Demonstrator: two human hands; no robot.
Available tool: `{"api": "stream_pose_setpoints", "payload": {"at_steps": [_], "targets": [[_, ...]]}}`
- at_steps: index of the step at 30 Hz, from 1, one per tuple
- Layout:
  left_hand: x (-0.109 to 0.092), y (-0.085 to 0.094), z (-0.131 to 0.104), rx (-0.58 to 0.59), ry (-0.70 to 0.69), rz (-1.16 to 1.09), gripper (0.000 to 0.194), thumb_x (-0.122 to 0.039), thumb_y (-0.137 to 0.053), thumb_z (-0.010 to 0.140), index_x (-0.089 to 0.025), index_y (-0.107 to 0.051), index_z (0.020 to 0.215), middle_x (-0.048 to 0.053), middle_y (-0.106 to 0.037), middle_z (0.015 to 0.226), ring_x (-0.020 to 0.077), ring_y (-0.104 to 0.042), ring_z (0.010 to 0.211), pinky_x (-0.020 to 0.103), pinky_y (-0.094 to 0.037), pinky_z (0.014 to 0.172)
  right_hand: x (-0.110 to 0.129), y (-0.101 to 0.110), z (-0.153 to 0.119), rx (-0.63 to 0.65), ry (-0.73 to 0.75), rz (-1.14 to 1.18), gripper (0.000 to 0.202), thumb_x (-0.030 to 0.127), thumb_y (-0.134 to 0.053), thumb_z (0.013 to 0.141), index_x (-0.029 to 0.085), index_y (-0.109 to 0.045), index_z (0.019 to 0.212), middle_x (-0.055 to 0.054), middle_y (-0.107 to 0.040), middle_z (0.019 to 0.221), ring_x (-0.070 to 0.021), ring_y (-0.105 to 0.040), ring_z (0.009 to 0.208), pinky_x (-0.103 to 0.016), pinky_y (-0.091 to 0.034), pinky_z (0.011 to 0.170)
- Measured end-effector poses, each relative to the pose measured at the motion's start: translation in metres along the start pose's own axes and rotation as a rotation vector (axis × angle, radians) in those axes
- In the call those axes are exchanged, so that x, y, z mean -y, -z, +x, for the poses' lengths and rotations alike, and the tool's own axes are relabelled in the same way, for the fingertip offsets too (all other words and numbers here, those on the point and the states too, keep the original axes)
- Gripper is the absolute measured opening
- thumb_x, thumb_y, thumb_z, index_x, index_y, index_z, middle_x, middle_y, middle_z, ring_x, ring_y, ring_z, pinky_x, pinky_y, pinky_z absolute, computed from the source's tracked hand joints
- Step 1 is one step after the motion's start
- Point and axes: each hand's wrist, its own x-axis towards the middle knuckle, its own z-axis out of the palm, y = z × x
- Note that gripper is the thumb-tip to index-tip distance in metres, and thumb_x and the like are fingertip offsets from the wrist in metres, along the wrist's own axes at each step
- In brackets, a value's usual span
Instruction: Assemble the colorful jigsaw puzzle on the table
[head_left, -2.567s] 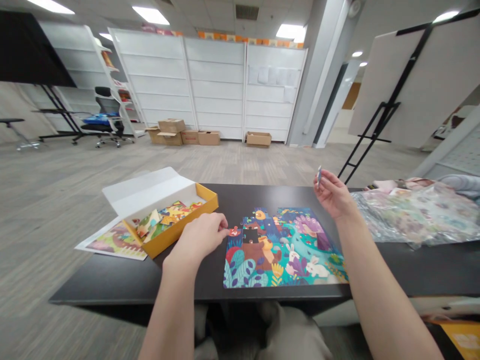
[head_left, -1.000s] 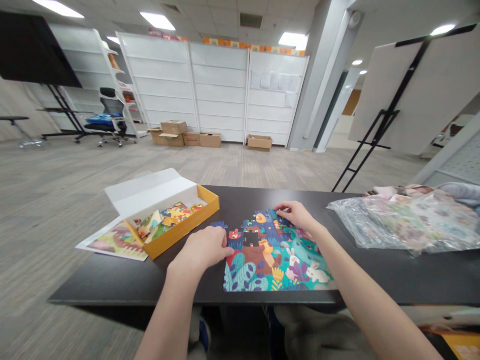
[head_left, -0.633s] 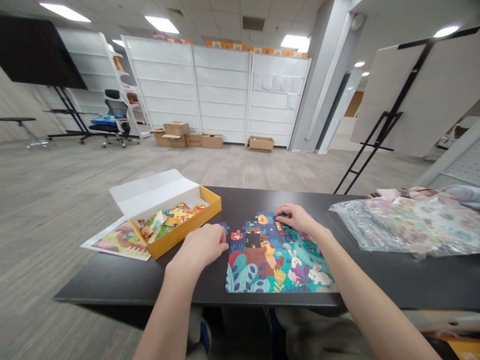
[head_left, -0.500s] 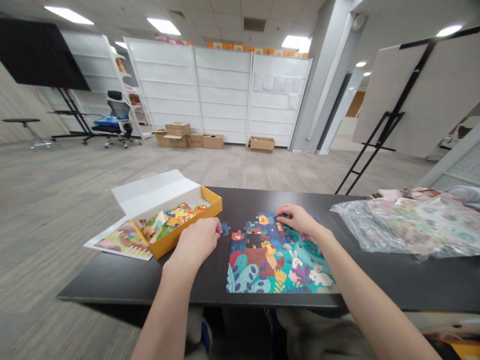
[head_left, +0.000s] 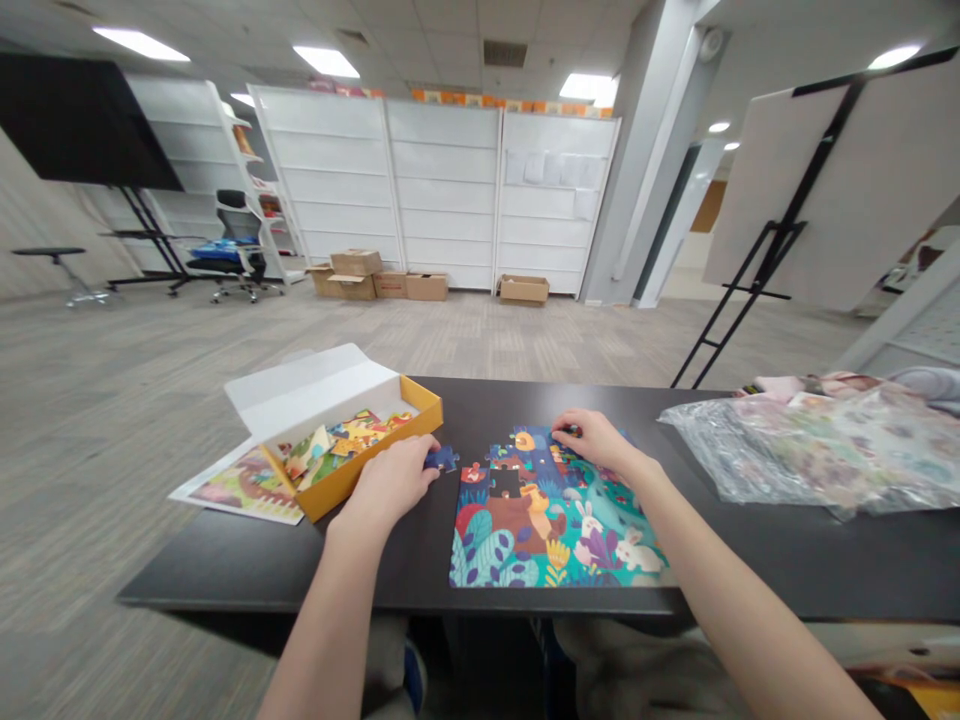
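Observation:
A colourful jigsaw puzzle [head_left: 525,530] lies on the dark table, with a gap in its upper left part. Left of it, a loose blue piece [head_left: 444,459] lies against the fingertips of my left hand [head_left: 394,480], whose fingers are bent with the thumb slightly apart. My right hand [head_left: 592,438] rests over the puzzle's upper edge, fingers curled together; a small dark bit shows at its fingertips, too small to make out. Beside my left hand stands an open yellow box [head_left: 352,483] holding several loose puzzle pieces [head_left: 341,445].
Under the box's left side lies a picture sheet [head_left: 247,487]. Clear plastic bags with patterned contents [head_left: 825,450] cover the right of the black table [head_left: 795,560]. Beyond are cardboard boxes [head_left: 352,275], a chair, a screen and a white board on a stand.
My left hand has drawn slightly back to the left, and more of the blue piece shows beside its fingers. My right hand has hardly moved.

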Motion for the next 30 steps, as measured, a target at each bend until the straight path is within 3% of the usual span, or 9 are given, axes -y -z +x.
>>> {"api": "stream_pose_setpoints", "payload": {"at_steps": [8,15,22,30], "targets": [[-0.005,-0.007,0.005,-0.015,0.004,-0.052,0.027,-0.026,-0.051,0.096,-0.021,-0.055,0.123,0.012,-0.062,0.128,0.0285,-0.061,0.120,0.041,-0.048,0.100,0.003,0.001,0.000,-0.008,0.009,-0.004,0.013,0.024,-0.062,0.087,0.021,-0.075,0.086,-0.006,-0.075,0.092,-0.0200,-0.068,0.084,-0.031,-0.051,0.079],[-0.010,-0.012,0.029,-0.149,-0.114,-0.118,0.027,-0.026,-0.051,0.096,-0.024,-0.053,0.123,0.009,-0.061,0.124,0.0255,-0.062,0.117,0.037,-0.048,0.099,0.003,-0.001,0.001,-0.008,0.018,-0.017,0.013,0.023,-0.062,0.088,0.020,-0.074,0.087,-0.007,-0.074,0.093,-0.0196,-0.067,0.083,-0.031,-0.051,0.078],[-0.021,-0.020,0.057,-0.068,-0.212,-0.075,0.022,-0.024,-0.050,0.096,-0.025,-0.060,0.115,0.008,-0.062,0.121,0.0241,-0.065,0.112,0.036,-0.050,0.096,0.000,-0.005,0.002,-0.012,0.017,-0.015,0.011,0.022,-0.063,0.088,0.020,-0.073,0.087,-0.007,-0.074,0.093,-0.0203,-0.067,0.088,-0.032,-0.050,0.083],[-0.018,-0.034,0.067,-0.105,-0.247,-0.072,0.024,-0.022,-0.046,0.096,-0.027,-0.062,0.112,0.004,-0.064,0.128,0.0227,-0.065,0.113,0.035,-0.052,0.094,0.002,-0.005,0.002,-0.010,0.012,-0.037,0.010,0.022,-0.064,0.088,0.020,-0.074,0.087,-0.008,-0.073,0.094,-0.0207,-0.067,0.088,-0.032,-0.050,0.083]]}}
